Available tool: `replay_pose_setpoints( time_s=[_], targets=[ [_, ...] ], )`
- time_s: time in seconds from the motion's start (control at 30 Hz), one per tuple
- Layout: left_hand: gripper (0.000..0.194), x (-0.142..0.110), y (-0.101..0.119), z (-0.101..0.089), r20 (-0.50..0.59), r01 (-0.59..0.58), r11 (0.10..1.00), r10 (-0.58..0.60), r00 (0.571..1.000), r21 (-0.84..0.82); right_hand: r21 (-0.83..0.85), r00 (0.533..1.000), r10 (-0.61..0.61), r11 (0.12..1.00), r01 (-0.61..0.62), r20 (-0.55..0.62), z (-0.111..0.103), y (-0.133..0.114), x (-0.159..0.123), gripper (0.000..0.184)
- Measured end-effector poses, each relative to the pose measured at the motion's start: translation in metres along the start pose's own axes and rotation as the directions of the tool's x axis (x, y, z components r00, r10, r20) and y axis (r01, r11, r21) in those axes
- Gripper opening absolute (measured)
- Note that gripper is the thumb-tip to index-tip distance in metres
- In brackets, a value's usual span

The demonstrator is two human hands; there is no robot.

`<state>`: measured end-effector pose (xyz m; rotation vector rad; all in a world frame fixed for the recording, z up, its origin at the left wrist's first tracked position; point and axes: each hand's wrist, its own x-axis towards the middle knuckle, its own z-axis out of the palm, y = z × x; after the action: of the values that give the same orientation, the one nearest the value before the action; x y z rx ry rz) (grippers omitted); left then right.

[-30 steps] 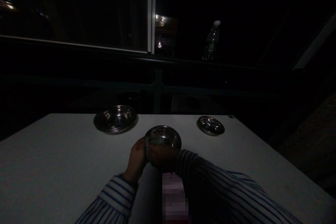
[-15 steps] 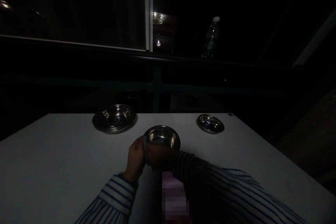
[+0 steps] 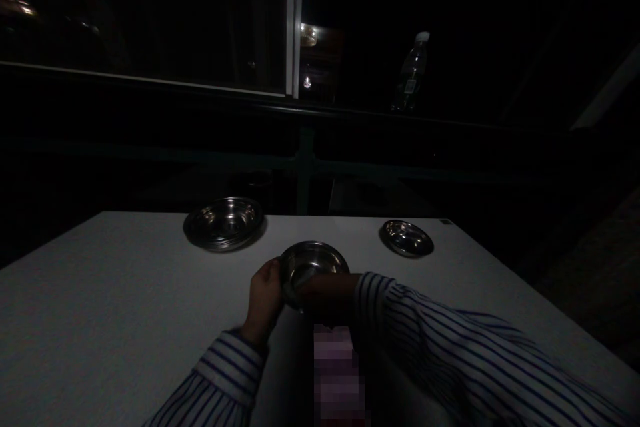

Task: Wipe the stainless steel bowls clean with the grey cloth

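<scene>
While both hands are up near the front of the white table point(image 3: 100, 293), a steel bowl point(image 3: 315, 263) sits tilted between them, held just above the middle of the frame's lower half. The left hand point(image 3: 263, 300) has its fingers curled around the bowl's left rim, and the right hand point(image 3: 325, 290) lies across its lower edge, though it's too dark to tell how those fingers grip. A bigger steel dish point(image 3: 224, 223) sits upper left of it, with a small steel dish point(image 3: 406, 238) off to the right.

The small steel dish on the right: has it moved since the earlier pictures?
No: the small steel dish sits as before, relative to the larger steel bowl.
</scene>
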<state>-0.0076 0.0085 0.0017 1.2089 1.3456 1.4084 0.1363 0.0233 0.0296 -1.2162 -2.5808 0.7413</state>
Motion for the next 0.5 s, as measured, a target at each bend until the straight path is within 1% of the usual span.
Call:
replay_pose_setpoints(
  time_s=[0.07,0.1,0.2,0.27,0.33,0.4,0.5],
  targets=[
    [0.036,0.001,-0.002,-0.001,0.028,-0.008,1.0,0.009,1.0,-0.028,-0.084,0.995,-0.036,0.996,0.043,0.089,-0.003,-0.005,0.01,0.012],
    [0.036,0.002,-0.003,-0.001,0.038,-0.011,0.999,0.012,0.999,-0.04,-0.132,0.994,-0.035,0.99,0.05,0.107,-0.006,-0.005,0.012,0.015],
    [0.035,0.001,-0.003,0.0,0.054,-0.018,0.999,0.02,0.998,-0.038,-0.257,0.998,0.027,0.966,-0.011,0.055,-0.017,0.001,0.01,0.03],
    [0.034,0.0,-0.001,0.001,0.043,-0.025,0.999,0.026,0.999,-0.021,-0.312,0.998,0.063,0.948,-0.054,0.019,-0.02,0.003,0.006,0.031],
    [0.035,0.0,0.001,0.003,0.032,-0.023,1.0,0.023,0.999,-0.012,-0.343,0.997,0.071,0.937,-0.065,0.005,-0.017,0.002,0.006,0.031],
    [0.035,0.0,0.002,0.003,0.036,-0.009,1.0,0.009,0.999,-0.02,-0.355,0.999,0.045,0.934,-0.037,0.016,-0.011,-0.003,0.01,0.029],
    [0.035,0.001,0.0,0.001,0.019,-0.006,0.999,0.006,1.0,-0.032,-0.335,0.994,-0.054,0.939,0.082,0.091,-0.004,-0.01,0.018,0.02]
  ],
)
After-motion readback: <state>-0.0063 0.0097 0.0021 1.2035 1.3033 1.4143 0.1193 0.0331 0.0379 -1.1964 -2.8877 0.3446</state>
